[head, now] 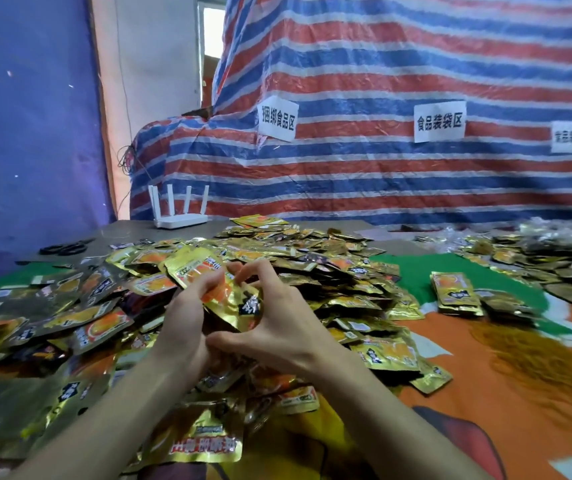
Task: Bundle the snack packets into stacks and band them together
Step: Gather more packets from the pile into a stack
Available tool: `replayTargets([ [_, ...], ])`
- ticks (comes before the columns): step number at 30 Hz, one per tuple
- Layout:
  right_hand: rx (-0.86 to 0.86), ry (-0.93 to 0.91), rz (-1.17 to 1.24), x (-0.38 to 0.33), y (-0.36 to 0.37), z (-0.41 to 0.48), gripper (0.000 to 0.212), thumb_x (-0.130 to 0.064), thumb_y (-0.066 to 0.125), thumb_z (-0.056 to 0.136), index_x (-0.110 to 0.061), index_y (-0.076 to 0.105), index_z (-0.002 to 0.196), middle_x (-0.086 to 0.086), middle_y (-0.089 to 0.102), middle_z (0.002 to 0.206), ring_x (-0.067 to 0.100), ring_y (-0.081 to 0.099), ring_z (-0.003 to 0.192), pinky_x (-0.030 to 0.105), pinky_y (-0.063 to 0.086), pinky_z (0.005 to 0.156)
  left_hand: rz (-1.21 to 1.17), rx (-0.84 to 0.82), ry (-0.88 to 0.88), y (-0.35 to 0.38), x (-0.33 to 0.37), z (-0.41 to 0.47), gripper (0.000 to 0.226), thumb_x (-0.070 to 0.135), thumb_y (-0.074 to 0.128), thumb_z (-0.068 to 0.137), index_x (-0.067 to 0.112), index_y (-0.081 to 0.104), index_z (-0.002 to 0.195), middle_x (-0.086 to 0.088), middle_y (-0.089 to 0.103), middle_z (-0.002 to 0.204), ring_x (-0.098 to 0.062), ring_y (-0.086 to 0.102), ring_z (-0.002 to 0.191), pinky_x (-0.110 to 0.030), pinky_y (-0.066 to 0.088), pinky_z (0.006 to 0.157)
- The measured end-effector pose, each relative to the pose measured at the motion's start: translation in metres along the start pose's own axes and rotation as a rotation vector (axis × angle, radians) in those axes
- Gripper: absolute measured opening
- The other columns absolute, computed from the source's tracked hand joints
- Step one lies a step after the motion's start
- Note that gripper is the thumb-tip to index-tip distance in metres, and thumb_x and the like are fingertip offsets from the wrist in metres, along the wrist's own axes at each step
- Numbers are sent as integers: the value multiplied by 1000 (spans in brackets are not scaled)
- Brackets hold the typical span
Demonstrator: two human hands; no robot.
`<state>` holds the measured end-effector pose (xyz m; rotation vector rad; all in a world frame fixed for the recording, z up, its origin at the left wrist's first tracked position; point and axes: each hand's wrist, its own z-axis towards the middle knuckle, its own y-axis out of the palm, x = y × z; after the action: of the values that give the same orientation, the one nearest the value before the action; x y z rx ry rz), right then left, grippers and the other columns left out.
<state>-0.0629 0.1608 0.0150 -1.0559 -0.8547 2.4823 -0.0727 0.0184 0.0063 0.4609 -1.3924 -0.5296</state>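
Observation:
Both hands hold a small stack of gold snack packets (pixel 232 299) above the middle of a big loose pile of gold and orange packets (pixel 312 258). My left hand (pixel 187 317) grips the stack from the left, fingers curled over its top edge. My right hand (pixel 277 323) grips it from the right, thumb underneath and fingers curled over the top. How many packets are in the stack is hidden by my fingers. No band is visible on it. A finished-looking stack of packets (pixel 455 294) lies to the right on the cloth.
The table carries an orange and green cloth (pixel 506 393). A second heap of packets (pixel 547 258) lies at the far right. Black scissors (pixel 64 248) and a white router (pixel 179 211) sit at the back left. A striped tarp (pixel 381 81) hangs behind.

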Motion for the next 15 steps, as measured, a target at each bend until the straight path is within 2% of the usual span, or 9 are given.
replayTargets([
  [3,0,-21,25,0,-5,-2,65,-32,83,76,-25,43,125,0,65,115,17,68,97,36,60,82,47,-38,4,-1,-1,0,27,28,71,79,7,81,93,-15,74,106,-27,74,95,-41,61,79],
  [4,5,-8,25,0,-9,-3,62,-33,83,75,-25,45,123,0,66,112,16,68,94,36,60,79,94,-52,4,-1,-3,-1,29,28,73,76,7,81,94,-16,74,106,-27,74,95,-41,62,78],
  [6,18,60,26,4,-23,-5,57,-37,84,71,-28,50,115,-1,68,105,14,68,87,34,61,71,147,-115,-15,2,-7,-4,41,26,80,73,1,77,106,-22,72,111,-33,72,103,-48,58,91],
  [7,34,102,20,8,-34,-5,54,-39,85,69,-29,52,111,-1,69,102,14,68,83,33,60,67,161,-134,-16,6,-9,-4,55,23,86,68,-2,72,115,-23,72,113,-35,70,105,-50,55,96],
  [9,91,172,-18,20,-62,-2,52,-39,85,68,-27,55,108,-1,68,101,12,67,80,29,59,61,240,-130,25,10,-15,-5,84,21,92,59,4,56,133,-14,70,121,-29,69,110,-44,50,100],
  [10,136,210,-46,29,-79,1,51,-39,85,68,-25,55,107,-2,66,100,12,67,80,29,59,59,320,-118,57,13,-18,-7,84,23,93,61,12,54,134,-6,68,124,-23,68,111,-40,51,99],
  [11,193,259,-87,40,-96,3,50,-40,84,69,-24,54,106,-3,64,98,12,66,80,29,58,57,431,-121,95,16,-18,-9,70,26,88,67,20,57,129,2,68,122,-15,68,110,-35,52,95],
  [13,320,388,-220,71,-131,6,49,-41,84,70,-19,52,101,-2,62,89,13,63,76,28,50,54,673,-182,200,18,-21,-13,28,28,71,82,30,70,110,10,72,113,-4,67,106,-23,51,86],
  [15,405,541,-363,107,-162,5,47,-38,83,74,-15,50,98,4,62,84,16,58,72,33,46,54,787,-252,270,17,-25,-18,17,26,65,89,37,74,98,13,73,109,-1,67,104,-20,49,84],
])
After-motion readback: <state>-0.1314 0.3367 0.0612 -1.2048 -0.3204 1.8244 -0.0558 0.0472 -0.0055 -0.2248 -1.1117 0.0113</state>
